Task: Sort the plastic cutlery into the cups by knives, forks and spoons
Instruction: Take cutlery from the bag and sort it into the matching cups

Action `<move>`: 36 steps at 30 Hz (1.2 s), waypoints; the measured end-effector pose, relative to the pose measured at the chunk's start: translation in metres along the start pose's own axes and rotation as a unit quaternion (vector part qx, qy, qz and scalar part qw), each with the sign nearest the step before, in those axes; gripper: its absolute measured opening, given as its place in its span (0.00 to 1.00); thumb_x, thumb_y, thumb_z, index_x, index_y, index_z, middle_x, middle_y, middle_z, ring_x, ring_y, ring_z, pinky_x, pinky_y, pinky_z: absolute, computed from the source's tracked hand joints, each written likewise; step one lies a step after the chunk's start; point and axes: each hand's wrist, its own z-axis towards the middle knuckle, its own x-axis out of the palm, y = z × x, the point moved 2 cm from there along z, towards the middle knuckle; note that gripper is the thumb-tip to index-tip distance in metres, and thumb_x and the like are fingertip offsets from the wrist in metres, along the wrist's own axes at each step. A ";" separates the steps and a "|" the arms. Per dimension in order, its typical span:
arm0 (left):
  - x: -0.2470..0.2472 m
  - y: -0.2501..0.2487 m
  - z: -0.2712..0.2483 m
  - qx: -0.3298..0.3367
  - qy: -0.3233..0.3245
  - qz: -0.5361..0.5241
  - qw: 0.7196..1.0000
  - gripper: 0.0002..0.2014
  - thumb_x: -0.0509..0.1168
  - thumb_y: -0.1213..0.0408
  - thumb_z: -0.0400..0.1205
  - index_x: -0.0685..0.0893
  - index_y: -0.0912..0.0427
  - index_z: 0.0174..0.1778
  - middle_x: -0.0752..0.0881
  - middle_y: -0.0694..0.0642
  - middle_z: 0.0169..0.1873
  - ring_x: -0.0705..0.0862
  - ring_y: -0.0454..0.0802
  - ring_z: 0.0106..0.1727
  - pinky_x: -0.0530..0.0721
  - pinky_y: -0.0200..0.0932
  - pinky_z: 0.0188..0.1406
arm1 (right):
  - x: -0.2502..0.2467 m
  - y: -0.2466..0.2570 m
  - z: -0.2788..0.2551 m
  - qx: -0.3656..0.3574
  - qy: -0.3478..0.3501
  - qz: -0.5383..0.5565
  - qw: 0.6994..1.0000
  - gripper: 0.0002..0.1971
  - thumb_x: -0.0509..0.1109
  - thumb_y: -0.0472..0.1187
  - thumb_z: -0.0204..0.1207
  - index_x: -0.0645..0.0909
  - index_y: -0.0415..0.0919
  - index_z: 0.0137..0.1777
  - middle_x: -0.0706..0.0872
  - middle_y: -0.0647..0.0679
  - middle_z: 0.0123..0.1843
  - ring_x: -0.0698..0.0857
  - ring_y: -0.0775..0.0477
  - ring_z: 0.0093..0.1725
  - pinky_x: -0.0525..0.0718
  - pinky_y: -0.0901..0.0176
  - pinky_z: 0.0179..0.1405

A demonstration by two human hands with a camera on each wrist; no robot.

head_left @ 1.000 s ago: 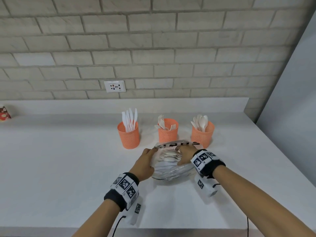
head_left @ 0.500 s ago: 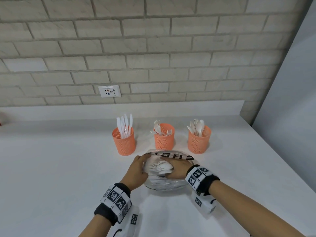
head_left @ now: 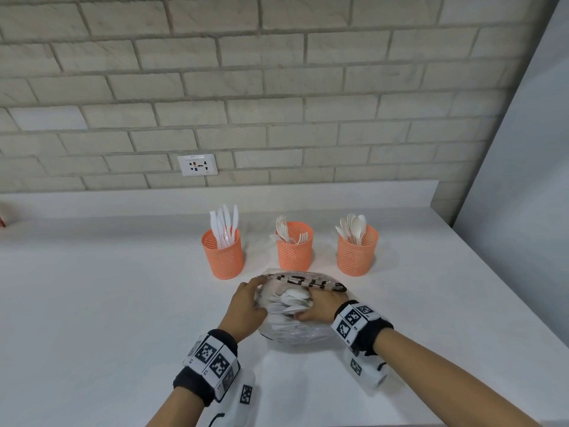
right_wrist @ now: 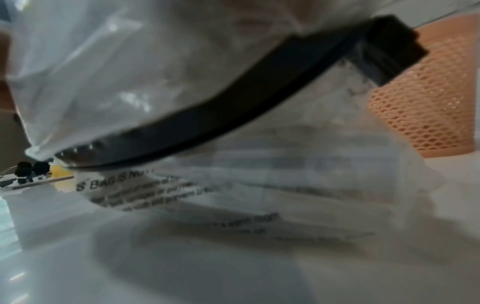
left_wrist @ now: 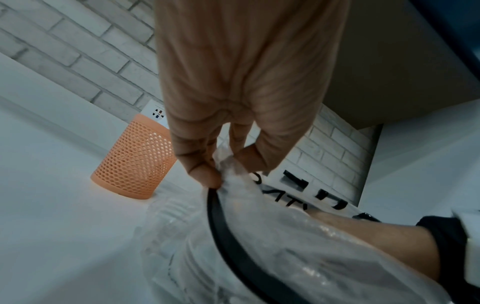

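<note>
Cutlery point(head_left: 289, 300) sits in bag point(head_left: 295, 331) on table point(head_left: 92, 318) before three cups point(head_left: 294, 246). Left hand point(head_left: 246, 306) pinches bag rim; right hand point(head_left: 320, 309) reaches inside, probably gripping spoons. Step: fetching pieces. Next: lift out, drop into matching cup.

We cannot see the right hand's point(head_left: 317, 306) fingertips inside the clear plastic zip bag point(head_left: 295, 331); at nine o'clock, a small red object point(head_left: 2, 221) is cut off.
</note>
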 end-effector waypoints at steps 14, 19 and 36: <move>-0.002 -0.013 -0.001 -0.027 -0.006 -0.011 1.000 0.29 0.63 0.77 0.74 0.71 0.60 0.72 0.75 0.62 0.61 0.76 0.52 0.48 0.73 0.35 0.52 | -0.004 0.004 0.000 -0.018 -0.009 -0.015 1.000 0.33 0.72 0.63 0.66 0.71 0.55 0.71 0.81 0.50 0.69 0.79 0.43 0.69 0.75 0.54 0.69; 0.000 -0.015 0.001 -0.036 -0.016 -0.013 0.999 0.29 0.62 0.77 0.73 0.73 0.60 0.72 0.76 0.63 0.60 0.77 0.53 0.52 0.74 0.37 0.58 | -0.007 0.009 -0.001 -0.012 0.002 -0.034 0.999 0.31 0.72 0.60 0.70 0.70 0.51 0.71 0.80 0.47 0.70 0.79 0.42 0.68 0.75 0.54 0.67; -0.003 -0.012 -0.016 -0.048 -0.007 0.019 0.999 0.30 0.60 0.75 0.76 0.66 0.61 0.76 0.74 0.64 0.61 0.77 0.61 0.62 0.72 0.44 0.67 | -0.004 0.019 -0.016 -0.051 0.080 0.009 0.995 0.24 0.64 0.38 0.80 0.67 0.41 0.76 0.74 0.43 0.76 0.71 0.44 0.75 0.63 0.63 0.73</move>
